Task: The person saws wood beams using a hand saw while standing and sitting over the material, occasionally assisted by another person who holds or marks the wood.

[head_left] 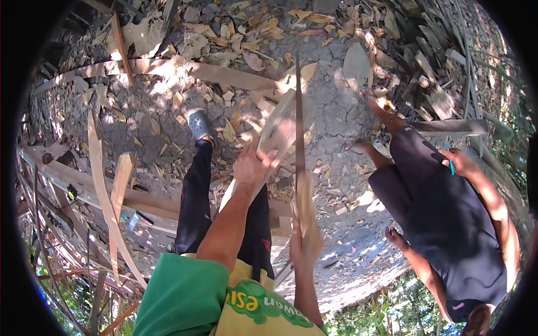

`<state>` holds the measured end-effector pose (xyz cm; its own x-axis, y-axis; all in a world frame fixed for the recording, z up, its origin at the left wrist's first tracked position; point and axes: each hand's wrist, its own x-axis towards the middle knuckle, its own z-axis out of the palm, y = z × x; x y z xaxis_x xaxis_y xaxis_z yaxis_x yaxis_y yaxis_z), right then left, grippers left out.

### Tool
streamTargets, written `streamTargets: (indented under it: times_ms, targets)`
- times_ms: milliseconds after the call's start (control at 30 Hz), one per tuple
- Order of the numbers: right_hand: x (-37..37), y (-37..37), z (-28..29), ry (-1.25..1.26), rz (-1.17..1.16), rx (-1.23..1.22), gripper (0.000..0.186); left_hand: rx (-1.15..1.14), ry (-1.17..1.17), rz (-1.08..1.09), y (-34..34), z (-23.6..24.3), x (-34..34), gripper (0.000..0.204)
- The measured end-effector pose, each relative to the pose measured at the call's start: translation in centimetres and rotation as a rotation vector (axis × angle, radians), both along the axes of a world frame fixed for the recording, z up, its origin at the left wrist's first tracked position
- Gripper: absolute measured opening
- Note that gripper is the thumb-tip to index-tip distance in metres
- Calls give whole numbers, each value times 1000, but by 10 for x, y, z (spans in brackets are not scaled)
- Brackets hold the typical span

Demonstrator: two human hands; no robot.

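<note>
My left hand [251,167] grips a pale wooden board [278,127] that slants up and away from between my legs, its far end to the right. The thumb lies on the board's face. Smeared by motion, my right hand [305,246] is closed round the wooden handle [305,207] of a long-bladed tool. Its dark, narrow blade [300,123] points away from me, along the right edge of the board. I cannot tell from this view whether the blade touches the wood, or whether it is a saw or a machete.
Another person [454,224] in dark clothes is close on my right, holding something small and turquoise. Long planks [101,179] lie at my left, and a curved board [224,75] crosses ahead. Scrap wood [434,84] is piled at the far right. Dry leaves and chips cover the ground.
</note>
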<state>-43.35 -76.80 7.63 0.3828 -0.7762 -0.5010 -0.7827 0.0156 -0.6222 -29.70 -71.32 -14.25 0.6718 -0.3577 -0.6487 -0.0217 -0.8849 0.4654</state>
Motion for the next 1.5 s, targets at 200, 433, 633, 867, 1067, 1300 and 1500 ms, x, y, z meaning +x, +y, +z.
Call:
streamTargets:
  times_ms: [200, 433, 633, 867, 1067, 1300, 1500]
  targets:
    - [74, -52, -75, -281, -150, -3, 23, 7, -29, -51, -3, 15, 4, 78]
    - [-71, 53, 41, -96, -181, 163, 55, 36, -14, -72, -9, 5, -23, 67]
    - [81, -80, -100, -376, -230, 80, 73, -146, -481, -263, 42, -98, -33, 50]
    - [-66, 53, -7, -386, -158, 95, 74, 60, -285, -178, 18, -32, -18, 66]
    - [-16, -21, -73, -315, -193, 65, 53, 63, -119, -30, -25, 6, -26, 81]
    - [1, 4, -70, -322, -171, -26, 59, 161, -77, -54, -5, 4, -14, 77]
    - [-75, 55, 14, 30, -11, 89, 61, 40, -94, 5, -6, 10, -12, 81]
